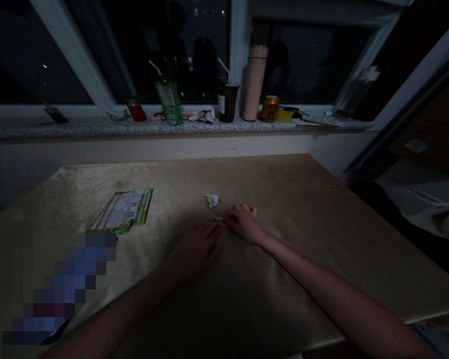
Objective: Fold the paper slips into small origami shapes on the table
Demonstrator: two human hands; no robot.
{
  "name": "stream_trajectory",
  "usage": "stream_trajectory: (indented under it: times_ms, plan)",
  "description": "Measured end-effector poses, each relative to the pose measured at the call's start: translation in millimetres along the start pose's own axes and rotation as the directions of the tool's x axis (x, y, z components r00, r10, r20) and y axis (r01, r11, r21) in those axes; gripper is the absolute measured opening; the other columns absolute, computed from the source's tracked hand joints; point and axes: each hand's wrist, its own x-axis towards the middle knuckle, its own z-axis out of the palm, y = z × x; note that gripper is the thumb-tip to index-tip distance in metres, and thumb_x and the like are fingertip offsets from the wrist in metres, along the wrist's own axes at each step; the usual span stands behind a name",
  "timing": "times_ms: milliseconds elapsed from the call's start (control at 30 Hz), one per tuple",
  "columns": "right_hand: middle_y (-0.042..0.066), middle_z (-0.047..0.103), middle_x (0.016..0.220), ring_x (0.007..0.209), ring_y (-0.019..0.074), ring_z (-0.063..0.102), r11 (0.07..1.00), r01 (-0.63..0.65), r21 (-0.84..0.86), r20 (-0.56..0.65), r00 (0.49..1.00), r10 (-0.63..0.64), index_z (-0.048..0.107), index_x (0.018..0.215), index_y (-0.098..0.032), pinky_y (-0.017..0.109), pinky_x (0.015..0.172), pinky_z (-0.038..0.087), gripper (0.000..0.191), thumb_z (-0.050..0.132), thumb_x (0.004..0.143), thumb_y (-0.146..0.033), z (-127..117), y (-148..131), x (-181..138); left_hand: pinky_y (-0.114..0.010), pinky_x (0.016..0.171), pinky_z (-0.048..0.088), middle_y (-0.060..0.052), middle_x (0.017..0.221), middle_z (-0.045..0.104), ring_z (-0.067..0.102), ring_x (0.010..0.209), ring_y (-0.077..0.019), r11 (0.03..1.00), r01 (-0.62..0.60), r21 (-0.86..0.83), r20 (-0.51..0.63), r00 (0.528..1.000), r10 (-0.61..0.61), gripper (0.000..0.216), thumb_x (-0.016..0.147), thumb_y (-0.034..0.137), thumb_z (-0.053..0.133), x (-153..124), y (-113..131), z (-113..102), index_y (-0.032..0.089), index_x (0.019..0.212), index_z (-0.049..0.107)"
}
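Observation:
My left hand lies flat on the tan table, fingers stretched toward a tiny pale scrap at its fingertips. My right hand rests just right of it, fingers curled in and pinching at the same scrap. What the scrap is cannot be made out in the dim light. A small crumpled paper piece with green and pink print lies just beyond both hands, untouched.
A green-edged printed leaflet lies at the left of the table. The stone window sill behind holds a green carton, a dark cup, a tall beige flask, cans and litter. A blurred patch covers the near left.

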Motion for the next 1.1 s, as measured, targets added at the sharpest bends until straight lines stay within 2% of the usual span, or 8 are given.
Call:
stream_trajectory:
  times_ms: [233,367,433,500,567,633,833,1100]
  plan:
    - [0.002,0.06,0.08,0.089,0.0201,0.047,1.0,0.027,0.015,-0.008,1.0,-0.027,0.065,0.073,-0.018,0.034,0.078,0.023,0.023,0.061,0.086,-0.037,0.6,2.2,-0.2,-0.042,0.106,0.035,-0.009,0.143,0.043,0.042,0.129,-0.0257,0.999,0.007,-0.046,0.005,1.0,-0.007,0.052,0.095,0.042,0.04,-3.4,-2.9,-3.2,0.019,0.141,0.037]
    - [0.004,0.064,0.09,0.09,0.0185,0.053,0.99,0.111,0.084,-0.059,0.993,-0.106,0.064,0.091,-0.019,0.032,0.082,0.033,0.019,0.059,0.088,-0.036,-11.0,6.1,-8.0,-0.039,0.108,0.032,-0.009,0.144,0.042,0.041,0.128,-0.0239,1.0,0.0,-0.016,0.026,1.0,0.001,0.051,0.096,0.039,0.04,-3.3,-0.9,-4.7,0.017,0.142,0.036]
    - [0.007,0.064,0.11,0.105,0.0197,0.052,0.953,0.298,0.053,-0.071,0.953,-0.294,0.063,0.107,-0.02,0.034,0.09,0.035,0.023,0.055,0.091,-0.034,-19.5,7.2,-15.7,-0.038,0.109,0.031,-0.01,0.145,0.04,0.039,0.13,-0.0237,1.0,0.003,-0.003,0.04,0.999,-0.003,0.051,0.096,0.038,0.039,-3.4,0.5,-4.8,0.016,0.142,0.036]
    - [0.005,0.062,0.12,0.117,0.0198,0.049,0.871,0.49,-0.019,0.027,0.871,-0.49,0.062,0.115,-0.023,0.038,0.102,0.031,0.026,0.049,0.094,-0.031,-25.9,7.6,-24.1,-0.038,0.108,0.032,-0.01,0.147,0.037,0.037,0.132,-0.0237,1.0,0.012,-0.006,0.045,0.999,-0.011,0.052,0.096,0.038,0.039,-3.8,1.2,-4.3,0.015,0.142,0.035]
    - [0.004,0.062,0.124,0.124,0.0213,0.045,0.828,0.554,-0.089,0.073,0.833,-0.549,0.06,0.12,-0.024,0.044,0.11,0.023,0.029,0.049,0.094,-0.03,-28.5,7.9,-30.8,-0.038,0.108,0.033,-0.01,0.147,0.037,0.036,0.132,-0.0236,1.0,0.014,-0.017,0.042,0.999,-0.014,0.053,0.095,0.038,0.039,-4.2,0.9,-3.2,0.015,0.143,0.034]
    - [0.003,0.061,0.126,0.126,0.0215,0.045,0.816,0.563,-0.128,0.078,0.826,-0.558,0.057,0.124,-0.024,0.049,0.113,0.017,0.033,0.048,0.094,-0.031,-28.1,7.9,-34.7,-0.038,0.109,0.031,-0.011,0.147,0.037,0.036,0.133,-0.0233,1.0,0.015,-0.02,0.045,0.999,-0.014,0.055,0.095,0.039,0.04,-4.4,0.3,-2.4,0.014,0.143,0.033]
    - [0.002,0.064,0.121,0.124,0.0233,0.048,0.833,0.518,-0.197,0.03,0.852,-0.523,0.056,0.126,-0.024,0.057,0.115,0.001,0.034,0.045,0.095,-0.032,-23.8,2.7,-35.2,-0.037,0.11,0.03,-0.01,0.148,0.036,0.037,0.133,-0.0224,0.999,0.029,-0.039,0.056,0.998,-0.027,0.056,0.095,0.037,0.04,-5.1,0.9,-3.5,0.014,0.144,0.03]
    - [0.004,0.063,0.123,0.13,0.028,0.04,0.821,0.478,-0.313,0.049,0.871,-0.488,0.059,0.123,-0.022,0.061,0.114,0.004,0.033,0.044,0.095,-0.03,-13.0,-7.6,-35.3,-0.038,0.111,0.027,-0.012,0.15,0.031,0.033,0.135,-0.0232,0.999,0.033,0.028,0.082,0.996,-0.035,0.061,0.095,0.042,0.039,-5.3,1.8,-1.4,0.012,0.146,0.026]
